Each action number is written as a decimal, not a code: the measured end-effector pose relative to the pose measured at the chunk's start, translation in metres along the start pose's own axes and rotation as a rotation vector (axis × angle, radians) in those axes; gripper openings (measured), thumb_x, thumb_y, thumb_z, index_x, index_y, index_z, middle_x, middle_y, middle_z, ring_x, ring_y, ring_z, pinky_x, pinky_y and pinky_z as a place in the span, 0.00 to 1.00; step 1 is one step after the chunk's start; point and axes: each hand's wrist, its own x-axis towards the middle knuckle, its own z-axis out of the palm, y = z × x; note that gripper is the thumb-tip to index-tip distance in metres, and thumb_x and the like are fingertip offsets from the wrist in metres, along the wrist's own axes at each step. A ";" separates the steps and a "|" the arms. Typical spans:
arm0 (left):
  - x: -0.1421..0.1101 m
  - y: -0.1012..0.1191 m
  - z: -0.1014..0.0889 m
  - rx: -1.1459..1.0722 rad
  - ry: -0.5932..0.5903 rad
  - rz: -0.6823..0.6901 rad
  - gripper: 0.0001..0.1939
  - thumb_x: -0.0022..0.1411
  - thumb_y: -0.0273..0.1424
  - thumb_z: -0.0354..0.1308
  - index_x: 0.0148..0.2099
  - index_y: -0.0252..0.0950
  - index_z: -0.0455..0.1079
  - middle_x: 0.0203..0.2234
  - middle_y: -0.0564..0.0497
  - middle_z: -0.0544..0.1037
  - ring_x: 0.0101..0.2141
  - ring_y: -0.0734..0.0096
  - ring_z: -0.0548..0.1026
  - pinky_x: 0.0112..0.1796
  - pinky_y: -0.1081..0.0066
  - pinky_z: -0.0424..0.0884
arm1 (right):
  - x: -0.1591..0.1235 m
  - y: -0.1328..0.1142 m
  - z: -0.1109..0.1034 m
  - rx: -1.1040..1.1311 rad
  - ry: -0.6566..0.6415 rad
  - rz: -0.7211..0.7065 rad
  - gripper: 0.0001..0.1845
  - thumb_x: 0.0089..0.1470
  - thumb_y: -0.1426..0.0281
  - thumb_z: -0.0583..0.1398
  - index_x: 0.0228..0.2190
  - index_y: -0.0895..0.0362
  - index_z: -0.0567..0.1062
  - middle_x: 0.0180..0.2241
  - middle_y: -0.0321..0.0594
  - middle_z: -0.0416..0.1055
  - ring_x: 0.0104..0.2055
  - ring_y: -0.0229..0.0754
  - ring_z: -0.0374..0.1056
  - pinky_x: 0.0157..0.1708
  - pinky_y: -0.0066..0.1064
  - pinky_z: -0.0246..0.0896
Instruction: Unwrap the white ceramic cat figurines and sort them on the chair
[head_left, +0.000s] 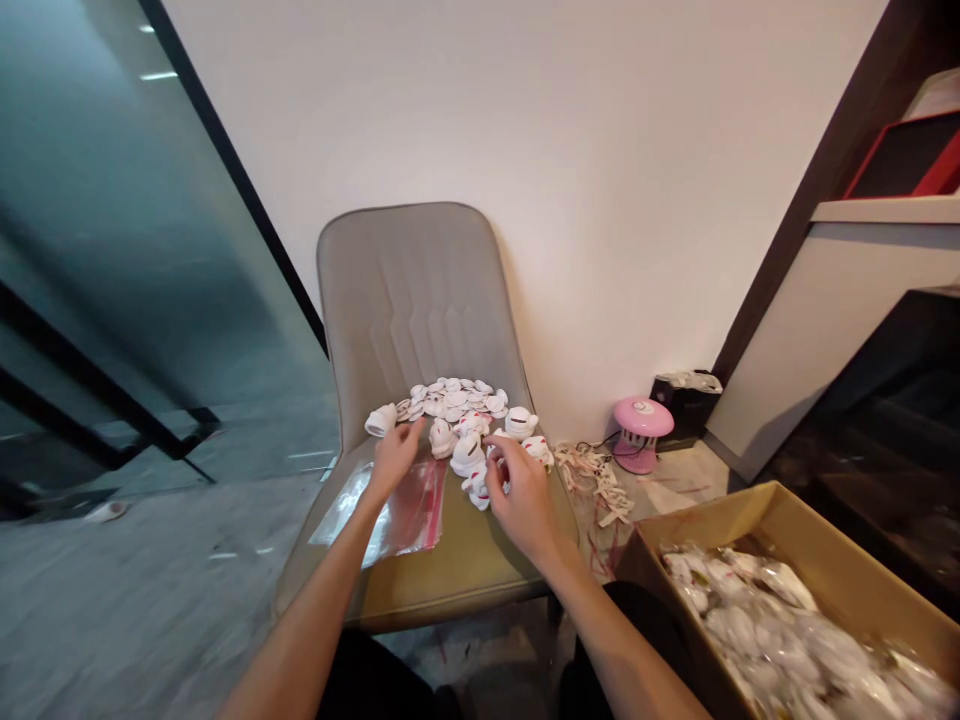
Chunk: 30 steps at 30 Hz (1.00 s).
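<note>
On the seat of a padded chair (420,590) lies a heap of flat white discs (454,398). In front of it are several small white figurines (468,455) with red marks, some with a dark slot. My left hand (397,458) is open, fingers stretched towards the near left edge of the discs, beside a white hollow piece (381,420) lying on its side. Under my left wrist is a clear plastic bag (401,515) with a red strip. My right hand (519,492) curls its thumb and fingers around a white figurine at the right of the group, partly hidden by the hand.
At right stands a cardboard box (776,510) holding many wrapped white pieces. A pink mushroom-shaped device (643,430), a black box (686,405) and scattered pale strips (600,480) are on the floor by the wall. A glass partition (165,250) rises at left.
</note>
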 end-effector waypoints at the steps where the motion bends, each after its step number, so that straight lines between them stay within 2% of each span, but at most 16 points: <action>1: 0.006 -0.002 0.000 0.010 0.053 0.011 0.25 0.67 0.46 0.45 0.41 0.35 0.78 0.33 0.46 0.82 0.38 0.56 0.78 0.41 0.65 0.70 | 0.000 0.000 0.000 0.000 -0.004 0.001 0.17 0.61 0.75 0.53 0.49 0.55 0.73 0.43 0.43 0.76 0.43 0.44 0.72 0.45 0.34 0.65; 3: 0.018 -0.004 0.005 0.034 0.103 0.090 0.22 0.68 0.37 0.44 0.48 0.34 0.77 0.41 0.43 0.82 0.44 0.55 0.78 0.47 0.61 0.71 | 0.000 0.001 0.000 0.012 -0.010 -0.002 0.16 0.61 0.76 0.53 0.48 0.55 0.74 0.43 0.43 0.76 0.44 0.44 0.72 0.45 0.34 0.65; 6: 0.033 -0.006 0.018 0.061 0.046 0.235 0.23 0.62 0.25 0.47 0.55 0.35 0.74 0.54 0.42 0.77 0.55 0.58 0.72 0.57 0.60 0.65 | 0.002 0.001 0.000 0.041 0.012 0.008 0.15 0.62 0.76 0.53 0.47 0.55 0.75 0.42 0.43 0.76 0.44 0.44 0.73 0.46 0.34 0.65; 10: 0.042 -0.011 0.030 0.215 -0.040 0.380 0.28 0.60 0.22 0.49 0.62 0.39 0.70 0.64 0.42 0.66 0.60 0.53 0.67 0.60 0.54 0.62 | 0.006 0.003 0.001 0.048 0.064 0.006 0.15 0.62 0.76 0.52 0.45 0.55 0.76 0.41 0.43 0.77 0.43 0.44 0.73 0.46 0.34 0.66; 13: 0.043 -0.014 0.033 0.266 -0.032 0.394 0.27 0.62 0.22 0.48 0.62 0.38 0.70 0.62 0.41 0.67 0.57 0.51 0.69 0.59 0.53 0.64 | 0.010 0.005 0.002 0.038 0.093 0.003 0.15 0.62 0.76 0.53 0.44 0.55 0.76 0.41 0.42 0.77 0.43 0.44 0.73 0.46 0.33 0.65; 16: 0.043 -0.017 0.034 0.196 0.013 0.395 0.23 0.62 0.24 0.47 0.55 0.35 0.74 0.55 0.40 0.73 0.53 0.55 0.71 0.58 0.57 0.65 | 0.013 0.008 0.006 0.031 0.101 0.025 0.14 0.61 0.76 0.52 0.43 0.55 0.76 0.41 0.42 0.77 0.41 0.43 0.73 0.44 0.33 0.65; 20: 0.040 -0.018 0.033 0.077 0.066 0.308 0.18 0.62 0.30 0.50 0.50 0.34 0.77 0.47 0.42 0.76 0.47 0.59 0.74 0.54 0.60 0.69 | 0.015 0.011 0.013 0.030 0.098 0.034 0.14 0.61 0.76 0.52 0.42 0.55 0.76 0.41 0.42 0.78 0.40 0.43 0.73 0.43 0.33 0.64; 22: 0.039 -0.016 0.031 0.037 0.074 0.277 0.19 0.61 0.31 0.52 0.51 0.34 0.76 0.47 0.42 0.77 0.46 0.59 0.75 0.53 0.60 0.69 | 0.015 0.011 0.017 0.041 0.098 0.031 0.14 0.61 0.76 0.52 0.41 0.56 0.76 0.40 0.43 0.78 0.41 0.44 0.73 0.43 0.33 0.64; 25: 0.037 -0.012 0.030 -0.016 0.058 0.266 0.22 0.58 0.29 0.53 0.54 0.35 0.75 0.48 0.42 0.78 0.48 0.59 0.75 0.55 0.59 0.68 | 0.015 0.009 0.022 0.045 0.097 0.031 0.13 0.61 0.76 0.52 0.41 0.56 0.76 0.38 0.42 0.77 0.39 0.43 0.72 0.42 0.33 0.64; 28: 0.035 -0.007 0.032 -0.063 0.018 0.270 0.20 0.56 0.26 0.55 0.49 0.37 0.78 0.46 0.44 0.81 0.48 0.59 0.76 0.55 0.61 0.67 | 0.013 0.007 0.026 0.030 0.092 0.027 0.13 0.61 0.76 0.52 0.40 0.55 0.76 0.37 0.41 0.77 0.38 0.43 0.72 0.39 0.32 0.63; 30: 0.033 -0.004 0.032 -0.085 0.045 0.261 0.17 0.57 0.27 0.54 0.46 0.37 0.79 0.44 0.45 0.82 0.48 0.60 0.77 0.54 0.62 0.68 | 0.013 0.007 0.028 0.021 0.092 0.023 0.13 0.61 0.76 0.53 0.39 0.55 0.77 0.37 0.41 0.77 0.38 0.42 0.72 0.38 0.31 0.63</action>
